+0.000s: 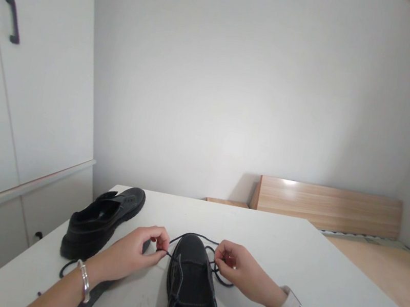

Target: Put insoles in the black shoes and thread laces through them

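Note:
A black leather shoe (191, 286) stands on the white table (324, 286) right in front of me, toe pointing away. Its thin black lace (195, 236) loops over the toe. My left hand (132, 253), with a silver bracelet at the wrist, pinches one end of the lace just left of the shoe. My right hand (243, 271), with a pale watch band at the wrist, pinches the other end on the shoe's right side. A second black shoe (103, 220) lies on the table to the far left, unlaced, apart from both hands.
A loose black lace (68, 268) lies by the second shoe near the table's left edge. White cabinet doors with a dark handle (12, 19) rise on the left. A wooden bed frame (329, 207) stands behind the table at the right.

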A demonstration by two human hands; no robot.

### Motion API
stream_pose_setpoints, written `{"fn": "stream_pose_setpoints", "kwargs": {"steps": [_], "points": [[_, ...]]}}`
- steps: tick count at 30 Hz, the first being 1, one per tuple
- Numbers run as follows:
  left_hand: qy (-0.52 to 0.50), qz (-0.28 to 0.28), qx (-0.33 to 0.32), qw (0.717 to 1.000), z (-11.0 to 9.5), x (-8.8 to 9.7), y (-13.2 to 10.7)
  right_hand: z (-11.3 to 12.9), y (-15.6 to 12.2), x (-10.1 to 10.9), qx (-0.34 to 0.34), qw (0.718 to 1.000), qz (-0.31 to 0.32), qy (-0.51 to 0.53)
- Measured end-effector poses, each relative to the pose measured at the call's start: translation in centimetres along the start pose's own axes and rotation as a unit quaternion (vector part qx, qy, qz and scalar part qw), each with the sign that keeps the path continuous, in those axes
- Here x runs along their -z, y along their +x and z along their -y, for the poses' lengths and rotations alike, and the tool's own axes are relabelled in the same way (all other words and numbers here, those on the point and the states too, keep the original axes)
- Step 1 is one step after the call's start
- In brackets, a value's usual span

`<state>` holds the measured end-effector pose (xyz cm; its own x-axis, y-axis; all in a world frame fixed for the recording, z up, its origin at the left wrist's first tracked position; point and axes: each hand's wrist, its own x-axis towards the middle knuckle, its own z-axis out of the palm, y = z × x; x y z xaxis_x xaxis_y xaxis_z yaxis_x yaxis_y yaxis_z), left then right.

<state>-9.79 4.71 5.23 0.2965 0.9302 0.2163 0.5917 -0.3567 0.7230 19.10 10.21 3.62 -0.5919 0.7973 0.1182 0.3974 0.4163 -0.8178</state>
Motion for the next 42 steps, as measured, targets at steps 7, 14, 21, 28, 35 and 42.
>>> {"fn": "stream_pose_setpoints", "kwargs": {"steps": [7,14,21,28,35,42], "points": [[-0.006,0.006,-0.014,1.0,-0.7,-0.6,-0.3,0.0,0.2,-0.3,0.006,1.0,0.011,0.017],[-0.046,-0.019,-0.012,0.999,-1.0,-0.7,-0.3,-0.3,0.3,-0.4,0.008,1.0,0.022,0.006],[-0.025,-0.064,-0.011,0.998,-0.7,-1.3,-0.2,-0.8,0.6,-0.6,0.008,1.0,0.025,0.008],[-0.036,-0.037,-0.024,0.998,-0.8,-1.5,-0.2,-0.5,0.4,-0.5,0.021,0.999,0.026,0.012],[-0.047,-0.038,-0.006,0.998,-0.6,-0.9,0.0,-0.2,0.3,-0.4,0.031,0.999,0.024,0.014],[-0.054,-0.048,-0.007,0.997,-0.4,-1.2,0.1,-0.1,0.0,-0.2,0.025,0.999,0.033,-0.004]]}}
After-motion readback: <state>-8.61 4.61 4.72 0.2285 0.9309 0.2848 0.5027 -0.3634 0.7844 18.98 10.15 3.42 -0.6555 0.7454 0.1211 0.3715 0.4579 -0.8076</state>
